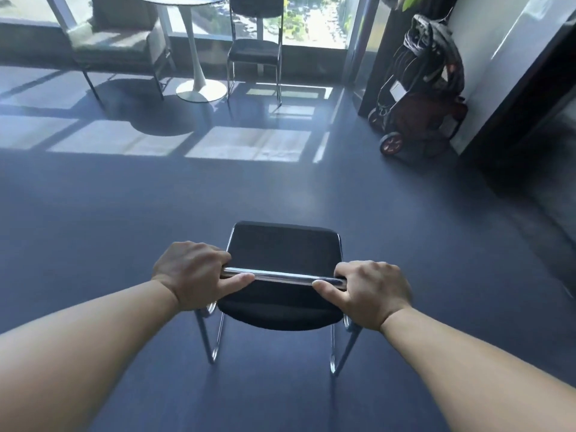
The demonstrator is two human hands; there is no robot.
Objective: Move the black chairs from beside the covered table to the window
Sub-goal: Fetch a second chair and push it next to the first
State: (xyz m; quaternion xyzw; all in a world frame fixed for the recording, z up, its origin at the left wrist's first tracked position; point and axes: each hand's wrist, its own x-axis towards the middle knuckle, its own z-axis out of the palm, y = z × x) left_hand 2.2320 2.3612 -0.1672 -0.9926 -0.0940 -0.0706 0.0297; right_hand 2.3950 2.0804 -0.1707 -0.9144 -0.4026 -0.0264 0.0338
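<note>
- Fingers [215, 255] of my left hand [190, 272] and right hand [374, 291] wrap the chrome back rail [280, 275] of a black chair [285, 251], lower centre.
- A second black chair [254, 53] stands by the window [314, 23], top centre.

An office lounge, by the look: tall windows [314, 23] along the top, a round white desk [195, 57] and grey armchair [115, 42] upper left, smooth blue floor [124, 213].

Backlit room, dim indoors
Sun enters through the window [314, 23] at twelve o'clock; bright patches on floor [124, 213]; edges bowed, soft.
</note>
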